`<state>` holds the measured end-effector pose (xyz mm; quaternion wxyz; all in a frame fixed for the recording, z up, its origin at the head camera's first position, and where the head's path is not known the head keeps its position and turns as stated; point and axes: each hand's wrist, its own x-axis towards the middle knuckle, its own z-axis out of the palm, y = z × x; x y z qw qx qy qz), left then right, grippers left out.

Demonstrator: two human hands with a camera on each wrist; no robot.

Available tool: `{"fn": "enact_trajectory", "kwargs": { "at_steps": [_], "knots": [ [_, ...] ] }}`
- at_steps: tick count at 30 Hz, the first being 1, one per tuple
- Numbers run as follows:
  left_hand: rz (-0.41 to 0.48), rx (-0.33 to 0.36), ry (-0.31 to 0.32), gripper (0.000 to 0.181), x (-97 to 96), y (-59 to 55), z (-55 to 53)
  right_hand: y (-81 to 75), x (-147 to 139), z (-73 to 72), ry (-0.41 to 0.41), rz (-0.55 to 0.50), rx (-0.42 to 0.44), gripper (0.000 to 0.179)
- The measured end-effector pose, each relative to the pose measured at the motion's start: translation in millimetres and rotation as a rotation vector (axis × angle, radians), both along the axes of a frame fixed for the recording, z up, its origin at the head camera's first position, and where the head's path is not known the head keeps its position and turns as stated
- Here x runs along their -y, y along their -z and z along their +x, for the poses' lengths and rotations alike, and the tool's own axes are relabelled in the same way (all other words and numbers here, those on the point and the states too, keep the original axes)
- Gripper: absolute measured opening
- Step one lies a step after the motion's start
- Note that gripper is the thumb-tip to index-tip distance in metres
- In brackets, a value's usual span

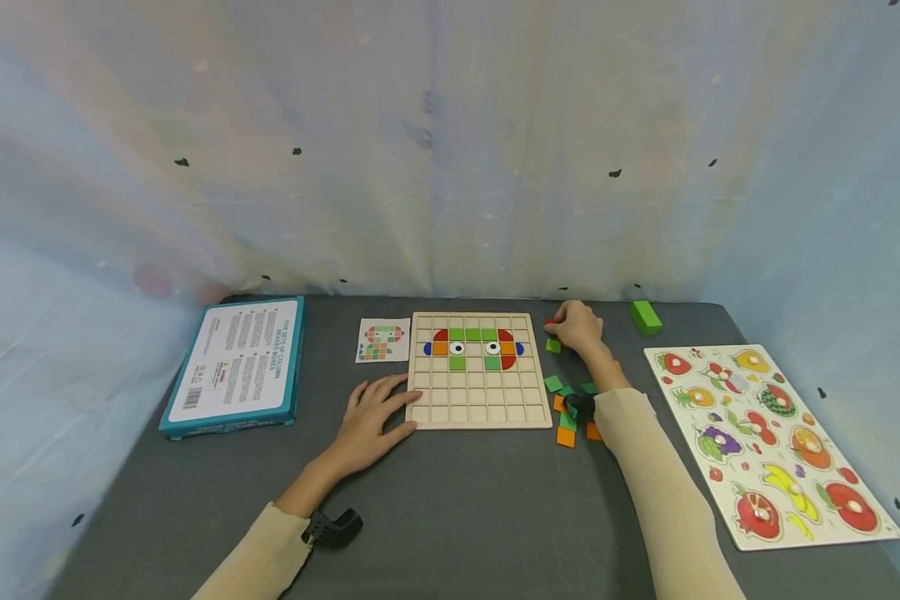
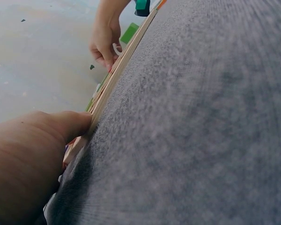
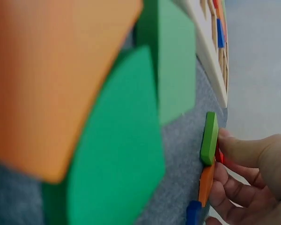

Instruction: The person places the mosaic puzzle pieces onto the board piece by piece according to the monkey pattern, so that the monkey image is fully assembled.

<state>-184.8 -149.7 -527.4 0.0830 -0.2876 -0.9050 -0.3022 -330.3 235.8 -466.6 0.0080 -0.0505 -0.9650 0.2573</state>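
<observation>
A wooden grid board point(image 1: 480, 414) lies in the middle of the table, with coloured tiles set in its upper rows and two eye tiles among them. At its lower left edge my left hand point(image 1: 375, 421) rests with fingers spread, thumb and a finger touching the frame; the left wrist view shows the thumb point(image 2: 77, 123) against the board's side. My right hand point(image 1: 579, 327) is beyond the board's upper right corner. Its thumb and fingers pinch a small red tile point(image 3: 219, 153), mostly hidden by them. A green tile point(image 3: 209, 138) lies right beside the fingertips.
Loose green and orange tiles point(image 1: 566, 437) are scattered right of the board, partly under the right forearm. A pattern card point(image 1: 372, 353) lies at the board's upper left. Farther out are a blue box point(image 1: 240, 367), a green block point(image 1: 646, 317) and a fruit puzzle board point(image 1: 727, 450).
</observation>
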Motion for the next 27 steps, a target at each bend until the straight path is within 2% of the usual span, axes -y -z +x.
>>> {"fn": "enact_trajectory", "kwargs": {
  "at_steps": [12,16,19,22,24,27],
  "knots": [
    [-0.001,-0.004,-0.002,0.05,0.1,0.0,0.8,0.4,3,-1.7,-0.03,0.007,-0.011,0.023],
    [-0.001,0.001,0.002,0.05,-0.8,-2.4,0.9,-0.1,5,1.9,-0.043,-0.043,-0.068,0.019],
    [0.001,0.005,0.005,0.05,-0.7,-3.9,1.8,-2.5,17,8.0,-0.095,-0.162,-0.161,0.017],
    [0.01,0.002,0.003,0.05,-0.5,-4.6,2.6,-7.7,42,16.7,-0.21,-0.337,-0.2,0.022],
    [0.014,-0.001,0.002,0.05,-0.6,-4.8,3.0,-10.1,63,24.5,-0.298,-0.454,-0.166,0.024],
    [0.01,-0.003,0.001,0.051,-1.3,-4.8,2.6,-11.5,94,36.1,-0.414,-0.595,-0.058,0.023]
  ]
}}
